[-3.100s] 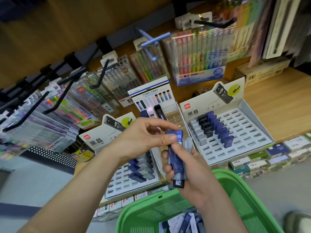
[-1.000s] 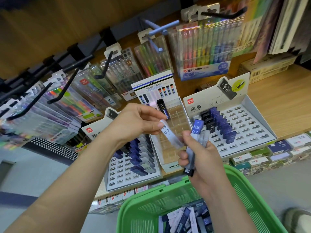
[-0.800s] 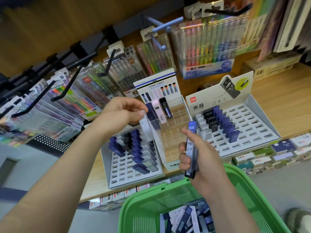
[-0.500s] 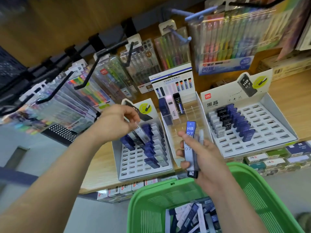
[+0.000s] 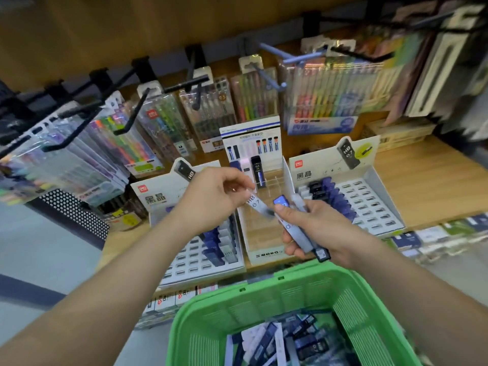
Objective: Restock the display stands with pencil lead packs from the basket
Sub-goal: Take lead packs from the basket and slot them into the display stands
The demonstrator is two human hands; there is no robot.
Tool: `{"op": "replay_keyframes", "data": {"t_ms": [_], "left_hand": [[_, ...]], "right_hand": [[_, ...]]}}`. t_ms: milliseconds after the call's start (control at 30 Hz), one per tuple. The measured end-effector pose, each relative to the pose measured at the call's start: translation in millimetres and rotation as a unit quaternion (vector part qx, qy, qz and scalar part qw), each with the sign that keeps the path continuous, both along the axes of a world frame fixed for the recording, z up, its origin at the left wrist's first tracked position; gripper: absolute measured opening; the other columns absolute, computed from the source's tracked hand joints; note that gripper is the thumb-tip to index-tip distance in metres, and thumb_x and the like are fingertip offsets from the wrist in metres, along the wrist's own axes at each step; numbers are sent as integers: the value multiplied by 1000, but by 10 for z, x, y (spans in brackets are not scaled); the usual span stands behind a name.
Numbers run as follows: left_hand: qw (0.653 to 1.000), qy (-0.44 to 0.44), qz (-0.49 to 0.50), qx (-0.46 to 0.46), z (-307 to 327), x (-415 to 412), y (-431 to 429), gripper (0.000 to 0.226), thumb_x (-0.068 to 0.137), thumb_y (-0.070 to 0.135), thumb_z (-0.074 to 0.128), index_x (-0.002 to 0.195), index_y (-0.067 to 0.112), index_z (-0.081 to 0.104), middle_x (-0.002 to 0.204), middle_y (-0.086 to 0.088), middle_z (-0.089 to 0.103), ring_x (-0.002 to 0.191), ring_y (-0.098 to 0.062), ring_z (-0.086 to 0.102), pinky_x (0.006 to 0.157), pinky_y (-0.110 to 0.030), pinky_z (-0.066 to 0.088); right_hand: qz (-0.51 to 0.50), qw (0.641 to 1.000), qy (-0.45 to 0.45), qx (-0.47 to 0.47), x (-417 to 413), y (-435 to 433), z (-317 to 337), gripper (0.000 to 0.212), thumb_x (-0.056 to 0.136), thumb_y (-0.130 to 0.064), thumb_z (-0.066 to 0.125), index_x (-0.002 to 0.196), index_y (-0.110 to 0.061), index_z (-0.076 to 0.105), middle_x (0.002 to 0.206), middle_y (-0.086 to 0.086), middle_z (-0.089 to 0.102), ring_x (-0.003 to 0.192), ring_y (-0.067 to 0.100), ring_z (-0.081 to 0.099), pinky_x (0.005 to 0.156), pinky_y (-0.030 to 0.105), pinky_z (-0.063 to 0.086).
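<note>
My left hand (image 5: 211, 199) pinches a pale grey lead pack (image 5: 257, 204) marked HB 0.7, its far end touching my right hand. My right hand (image 5: 317, 231) grips a small bundle of lead packs (image 5: 297, 231), one with a blue cap on top. Both hands hover above the clear middle stand (image 5: 260, 233). The left white display stand (image 5: 190, 262) holds blue and grey packs in its slots. The right white display stand (image 5: 369, 207) holds blue, black and white packs at its left side. The green basket (image 5: 264, 294) below holds several loose packs.
Black hooks with hanging pen sets (image 5: 158, 122) jut out above the wooden shelf (image 5: 427, 180). Highlighter packs (image 5: 324, 101) hang at the back. Small boxed goods (image 5: 435, 233) line the shelf's front edge. Grey floor lies at the left.
My left hand came back from the left stand, where it held a pack, and now pinches a grey pack at the right hand's bundle. The view has shifted to the right.
</note>
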State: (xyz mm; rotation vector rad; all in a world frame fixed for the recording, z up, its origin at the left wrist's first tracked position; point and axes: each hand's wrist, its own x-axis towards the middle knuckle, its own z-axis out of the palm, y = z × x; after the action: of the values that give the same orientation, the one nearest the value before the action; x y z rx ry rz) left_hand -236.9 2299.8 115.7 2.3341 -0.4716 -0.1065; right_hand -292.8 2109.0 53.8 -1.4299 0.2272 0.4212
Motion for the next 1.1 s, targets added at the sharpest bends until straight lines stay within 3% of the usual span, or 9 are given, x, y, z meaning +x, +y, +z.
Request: {"op": "replay_keyframes", "data": {"t_ms": [133,233,367,567,700,867,1000,1100], "left_hand": [[999,-30,-13,9,-122,-125,-292,15,83,12,72,86,27,72,74,12,66,69,0,61,66,-9,48],[999,-31,-21,27,-305,-205,-444,14,83,13,73,88,26,72,73,17,64,73,2,59,67,-7,47],[998,-38,-12,44,-575,-247,-585,15,83,14,72,91,27,74,77,20,63,76,3,59,75,-15,50],[998,-54,21,37,-823,-177,-845,16,85,13,70,94,26,69,78,19,60,76,2,58,76,-17,51],[994,-87,2,62,-897,-181,-957,14,86,13,69,96,22,69,80,15,61,75,0,56,76,-18,49],[985,-140,-29,95,-880,-191,-1035,19,88,16,68,106,18,73,95,5,72,82,-6,59,84,-21,48],[988,-109,-40,107,-873,-194,-1083,23,90,16,66,111,17,72,106,2,72,96,-13,64,92,-25,48],[993,-76,-18,90,-905,-201,-1104,26,88,13,67,114,20,68,97,7,70,86,-7,63,88,-26,52]], "right_hand": [[38,995,33,-91,-41,-498,-46,36,91,-42,65,98,-8,54,59,12,63,47,23,60,41,25,44],[40,987,84,-134,-166,-850,-165,35,92,-34,67,107,-8,48,58,13,57,42,22,47,40,26,38],[21,980,136,-142,-243,-1081,-309,18,90,-14,63,94,-3,49,52,10,49,38,19,41,40,23,33],[-33,990,119,-72,-281,-1099,-434,17,93,-7,63,99,-3,48,59,12,60,45,20,57,42,26,46],[-3,991,116,-64,-314,-1010,-530,25,93,-21,66,107,-9,49,83,13,65,55,23,66,45,27,52],[13,993,65,-94,-365,-964,-579,18,96,-25,63,102,-10,54,69,3,64,48,19,59,38,22,39],[-13,992,62,-113,-331,-1005,-490,9,97,-14,56,97,-7,51,62,3,63,38,16,50,36,19,33],[-9,990,62,-124,-316,-1033,-432,8,96,-10,53,92,-3,50,46,-2,59,32,13,46,34,16,30]]}}
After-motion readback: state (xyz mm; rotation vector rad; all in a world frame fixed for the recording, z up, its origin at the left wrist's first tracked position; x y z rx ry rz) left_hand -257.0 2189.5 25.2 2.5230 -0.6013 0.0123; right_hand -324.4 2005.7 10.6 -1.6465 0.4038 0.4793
